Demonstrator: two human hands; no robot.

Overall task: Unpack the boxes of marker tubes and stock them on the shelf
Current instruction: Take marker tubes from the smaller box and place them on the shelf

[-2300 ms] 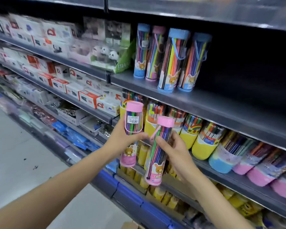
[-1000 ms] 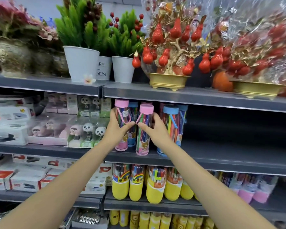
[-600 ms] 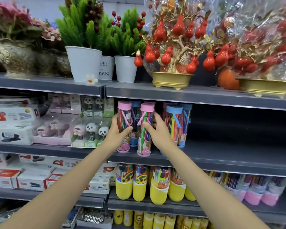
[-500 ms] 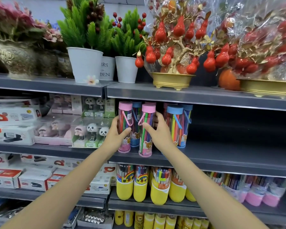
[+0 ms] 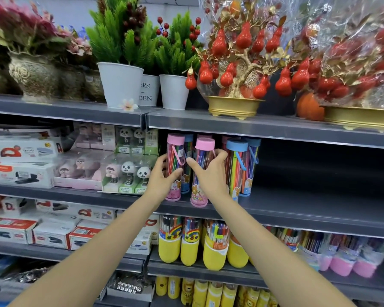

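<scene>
We see both arms reaching to the grey shelf (image 5: 308, 209), where marker tubes stand upright in a small cluster at its left end. The left hand (image 5: 162, 177) wraps its fingers and thumb around the left pink-capped tube (image 5: 174, 156), whose base rests on the shelf just beside the boxed panda figures (image 5: 129, 176). The right hand (image 5: 211, 173) grips the right pink-capped tube (image 5: 201, 173) in the same manner; this tube stands close to the front lip of the shelf. Counting the cluster, we find two pink-capped tubes in the front, two blue-capped tubes (image 5: 238, 169) to their right, and at least one further blue cap and what may be one or two pink caps behind, largely hidden; an exact total cannot be given. On the shelf below we count four yellow-based marker tubs (image 5: 170, 247) in the front row, with pink-based tubs to the right too blurred to count. We judge the chief risk to be toppling: the tubes are tall and narrow, so a hand drawn away carelessly could drag one by its loop handle (image 5: 179, 155), or tip it into its neighbours. The right tube, being near the edge, could fall forward off the shelf if released before it sits flat. Pushing either tube rearward could also knock over the partly hidden ones behind.
</scene>
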